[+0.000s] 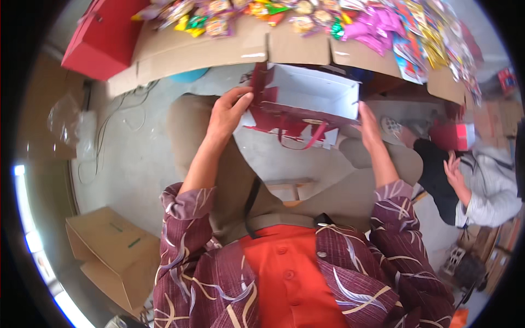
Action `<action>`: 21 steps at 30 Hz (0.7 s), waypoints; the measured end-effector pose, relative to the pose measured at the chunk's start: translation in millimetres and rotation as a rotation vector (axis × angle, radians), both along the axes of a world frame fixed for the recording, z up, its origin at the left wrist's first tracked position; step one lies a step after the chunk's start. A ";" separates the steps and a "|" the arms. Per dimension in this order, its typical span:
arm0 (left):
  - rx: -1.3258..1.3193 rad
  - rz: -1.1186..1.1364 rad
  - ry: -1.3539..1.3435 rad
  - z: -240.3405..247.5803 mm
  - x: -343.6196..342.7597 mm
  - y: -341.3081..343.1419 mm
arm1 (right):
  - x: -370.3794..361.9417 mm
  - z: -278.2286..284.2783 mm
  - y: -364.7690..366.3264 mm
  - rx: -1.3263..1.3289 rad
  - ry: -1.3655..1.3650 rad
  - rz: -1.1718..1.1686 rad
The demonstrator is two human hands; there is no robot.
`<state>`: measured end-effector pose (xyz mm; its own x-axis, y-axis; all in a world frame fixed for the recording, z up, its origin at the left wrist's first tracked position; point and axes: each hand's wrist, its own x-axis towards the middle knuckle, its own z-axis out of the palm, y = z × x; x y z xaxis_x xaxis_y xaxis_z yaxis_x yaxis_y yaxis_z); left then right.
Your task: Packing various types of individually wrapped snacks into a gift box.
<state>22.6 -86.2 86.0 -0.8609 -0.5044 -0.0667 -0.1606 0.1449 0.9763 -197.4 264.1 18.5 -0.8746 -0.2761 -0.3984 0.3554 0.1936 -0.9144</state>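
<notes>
Between the two hands' fingers: one red box (311, 82), white inside, with one ribbon handle (317, 135) showing on the near side. Hands on it: two, left hand (227, 115) and right hand (370, 128). Up-left of the left fingers: one bright red case (104, 41). Down-left: one brown carton (117, 251). Right of the right fingers: one co-worker (486, 188). Beyond all fingers: wrapped packets (219, 24), many, overlapping, uncountable.

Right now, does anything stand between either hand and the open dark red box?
Nothing visible does. The right hand is at the right end of the dark red box, the left hand at its left side, with no object between; whether the left touches is unclear.
</notes>
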 end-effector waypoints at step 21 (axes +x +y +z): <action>-0.281 -0.156 -0.309 -60.8 -92.8 7.8 | 14.8 18.3 -7.6 0.102 0.117 0.117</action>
